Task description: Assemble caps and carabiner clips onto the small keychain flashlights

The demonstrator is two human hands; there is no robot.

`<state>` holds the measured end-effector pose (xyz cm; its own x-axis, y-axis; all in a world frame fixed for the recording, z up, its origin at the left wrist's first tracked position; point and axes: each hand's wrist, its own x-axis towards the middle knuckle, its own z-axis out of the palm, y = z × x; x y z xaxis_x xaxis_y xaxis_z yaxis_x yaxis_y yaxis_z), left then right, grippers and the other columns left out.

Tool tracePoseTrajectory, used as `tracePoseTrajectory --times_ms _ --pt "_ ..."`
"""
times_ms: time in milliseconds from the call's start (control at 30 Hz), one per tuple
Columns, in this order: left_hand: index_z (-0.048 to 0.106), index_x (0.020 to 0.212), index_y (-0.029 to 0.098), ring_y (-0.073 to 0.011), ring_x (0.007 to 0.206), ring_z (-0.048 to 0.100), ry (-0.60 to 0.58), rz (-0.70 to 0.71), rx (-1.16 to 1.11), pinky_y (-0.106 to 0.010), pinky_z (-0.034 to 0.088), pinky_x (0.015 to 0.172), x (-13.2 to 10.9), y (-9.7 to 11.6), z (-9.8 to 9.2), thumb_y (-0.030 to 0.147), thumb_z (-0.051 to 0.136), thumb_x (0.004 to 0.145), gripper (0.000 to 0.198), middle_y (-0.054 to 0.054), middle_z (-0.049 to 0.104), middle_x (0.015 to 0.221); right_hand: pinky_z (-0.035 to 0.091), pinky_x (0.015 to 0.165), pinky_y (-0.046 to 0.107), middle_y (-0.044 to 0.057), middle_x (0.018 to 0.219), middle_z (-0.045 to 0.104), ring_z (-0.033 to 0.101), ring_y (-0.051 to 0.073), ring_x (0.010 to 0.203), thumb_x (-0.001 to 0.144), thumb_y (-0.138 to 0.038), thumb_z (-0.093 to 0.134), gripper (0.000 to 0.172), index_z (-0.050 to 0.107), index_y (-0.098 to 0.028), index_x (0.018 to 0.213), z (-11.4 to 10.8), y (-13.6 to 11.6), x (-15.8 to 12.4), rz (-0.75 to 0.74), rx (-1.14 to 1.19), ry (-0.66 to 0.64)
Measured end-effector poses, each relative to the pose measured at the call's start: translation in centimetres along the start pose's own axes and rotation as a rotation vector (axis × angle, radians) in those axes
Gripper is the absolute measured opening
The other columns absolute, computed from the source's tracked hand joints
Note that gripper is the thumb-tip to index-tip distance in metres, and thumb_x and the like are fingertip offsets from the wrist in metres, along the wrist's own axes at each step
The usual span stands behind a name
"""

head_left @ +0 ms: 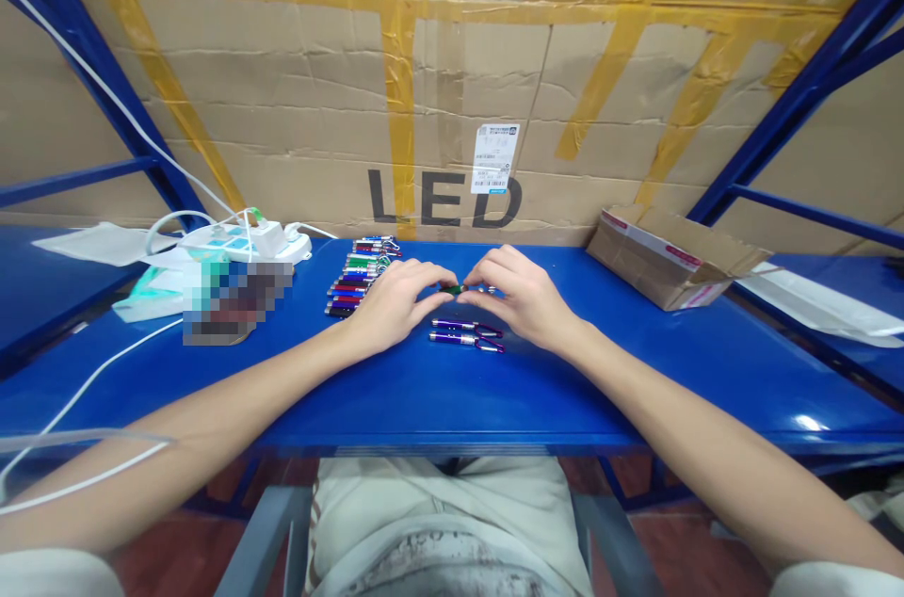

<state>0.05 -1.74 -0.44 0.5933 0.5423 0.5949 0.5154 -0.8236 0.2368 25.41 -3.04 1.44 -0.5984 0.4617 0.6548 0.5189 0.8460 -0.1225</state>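
A small green penlight (453,290) is pinched at its ends between both hands above the blue table; the fingers cover most of it. My left hand (404,298) grips it from the left, thumb and fingertips together. My right hand (521,298) closes on its other end, where a small shiny metal piece shows by the fingers. Just below lie two purple penlights, an upper one (454,325) and a lower one (453,339), each with a carabiner clip at its right end. A column of several coloured penlights (346,295) lies left, partly behind my left hand.
An open cardboard box (660,260) stands at the back right beside white sheets (833,303). At left are a power strip (272,242) with white cables, a green-and-white packet (152,293) and a blurred-out object (236,305). A large taped carton (317,107) walls the back.
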Motion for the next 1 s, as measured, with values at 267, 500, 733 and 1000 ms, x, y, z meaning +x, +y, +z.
tracePoseTrajectory --times_ms 267,500,733,1000 --pt "0.072 0.123 0.025 -0.0260 0.112 0.072 0.005 0.010 -0.021 -0.042 0.052 0.102 0.0 -0.2 0.0 0.035 0.060 0.110 0.020 -0.006 0.079 0.123 0.051 0.087 0.044 0.010 0.105 0.075 0.062 0.028 0.095 0.108 -0.049 0.063 0.025 0.069 -0.025 0.107 -0.5 0.5 0.0 -0.027 -0.016 0.002" --pt "0.072 0.121 0.025 -0.0256 0.113 0.074 0.020 -0.014 -0.073 -0.043 0.054 0.103 0.2 -0.1 0.0 0.032 0.062 0.110 0.017 -0.006 0.080 0.124 0.049 0.090 0.045 0.008 0.104 0.075 0.063 0.028 0.096 0.109 -0.043 0.062 0.019 0.071 -0.026 0.109 -1.6 0.9 0.3 0.005 -0.004 0.064" --pt "0.069 0.121 0.023 -0.0225 0.104 0.079 0.067 -0.170 -0.266 -0.035 0.060 0.094 0.3 -0.1 0.3 0.030 0.072 0.103 0.019 -0.004 0.082 0.113 0.048 0.087 0.041 0.008 0.101 0.073 0.062 0.027 0.095 0.111 -0.030 0.055 0.015 0.069 -0.025 0.112 -1.2 0.9 0.3 0.048 -0.035 0.054" --pt "0.059 0.145 0.027 -0.0221 0.103 0.081 0.059 -0.171 -0.316 -0.034 0.062 0.094 0.2 0.3 0.1 0.027 0.069 0.104 0.042 -0.002 0.082 0.110 0.047 0.094 0.042 0.008 0.105 0.072 0.062 0.028 0.099 0.110 -0.030 0.057 0.012 0.067 -0.023 0.113 -0.1 3.4 -0.5 0.198 -0.097 -0.129"
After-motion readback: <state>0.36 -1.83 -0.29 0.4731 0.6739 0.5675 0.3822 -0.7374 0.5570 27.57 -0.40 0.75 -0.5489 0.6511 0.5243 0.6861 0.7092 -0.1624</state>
